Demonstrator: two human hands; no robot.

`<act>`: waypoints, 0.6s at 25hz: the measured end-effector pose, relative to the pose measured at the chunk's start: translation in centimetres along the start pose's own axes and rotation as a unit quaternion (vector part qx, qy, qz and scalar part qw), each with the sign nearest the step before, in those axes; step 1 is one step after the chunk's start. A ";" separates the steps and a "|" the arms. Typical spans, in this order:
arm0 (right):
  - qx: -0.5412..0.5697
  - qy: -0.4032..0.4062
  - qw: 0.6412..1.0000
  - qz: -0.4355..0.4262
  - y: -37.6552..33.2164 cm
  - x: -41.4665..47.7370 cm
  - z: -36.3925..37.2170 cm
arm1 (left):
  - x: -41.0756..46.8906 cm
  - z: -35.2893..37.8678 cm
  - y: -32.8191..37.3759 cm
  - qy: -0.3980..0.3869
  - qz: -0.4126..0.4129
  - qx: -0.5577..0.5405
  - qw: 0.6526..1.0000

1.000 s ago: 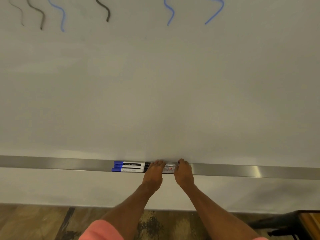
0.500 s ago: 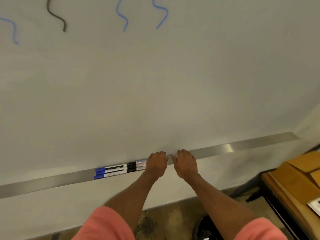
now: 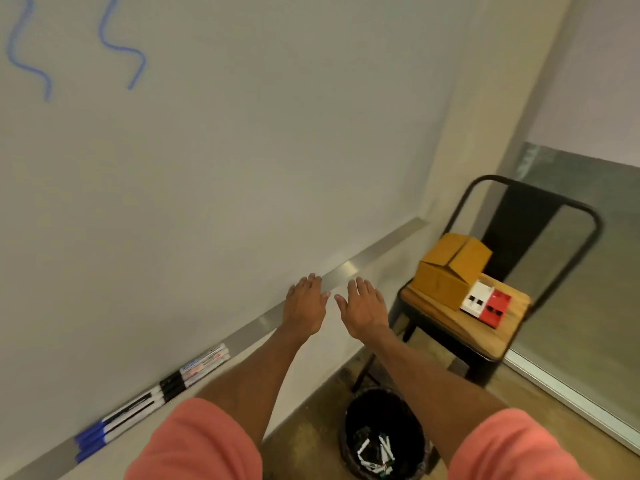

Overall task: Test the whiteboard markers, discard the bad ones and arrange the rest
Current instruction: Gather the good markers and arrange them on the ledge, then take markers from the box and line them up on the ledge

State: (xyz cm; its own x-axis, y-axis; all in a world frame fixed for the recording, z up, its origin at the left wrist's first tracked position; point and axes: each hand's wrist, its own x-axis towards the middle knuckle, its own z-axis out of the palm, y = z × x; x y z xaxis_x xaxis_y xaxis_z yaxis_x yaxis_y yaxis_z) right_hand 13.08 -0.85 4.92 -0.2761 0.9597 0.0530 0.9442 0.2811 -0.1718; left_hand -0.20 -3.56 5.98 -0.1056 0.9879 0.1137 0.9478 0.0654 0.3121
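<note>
The person wore a short-sleeved top of plain salmon-pink fabric. Only its two sleeves showed, the left sleeve (image 3: 194,445) at the lower middle of the view and the right sleeve (image 3: 516,448) at the lower right corner, each ending in a smooth, rounded hem. Below the hems the left forearm (image 3: 259,368) and right forearm (image 3: 419,372) were bare down to the wrist, and the left hand (image 3: 304,306) and right hand (image 3: 363,308) were likewise uncovered; the weave of the fabric was too blurred to make out.
</note>
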 end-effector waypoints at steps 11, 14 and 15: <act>0.039 0.041 0.989 0.136 14.5 0.5 -3.1 | 6.0 5.4 14.3 -0.068 0.123 -0.018 0.990; 0.039 0.044 0.988 0.146 19.2 2.6 -3.7 | 9.3 7.4 18.0 -0.081 0.139 -0.034 0.986; 0.043 0.039 0.987 0.148 20.7 3.5 -3.9 | 10.5 8.0 19.1 -0.083 0.141 -0.038 0.986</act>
State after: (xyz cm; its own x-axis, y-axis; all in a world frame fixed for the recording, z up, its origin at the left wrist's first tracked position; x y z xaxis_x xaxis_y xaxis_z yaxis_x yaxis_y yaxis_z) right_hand 32.35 8.31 5.40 0.0277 0.9976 0.0627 0.9615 -0.0094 -0.2747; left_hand 19.20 9.20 5.57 0.2148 0.9752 0.0529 0.9065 -0.2192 0.3608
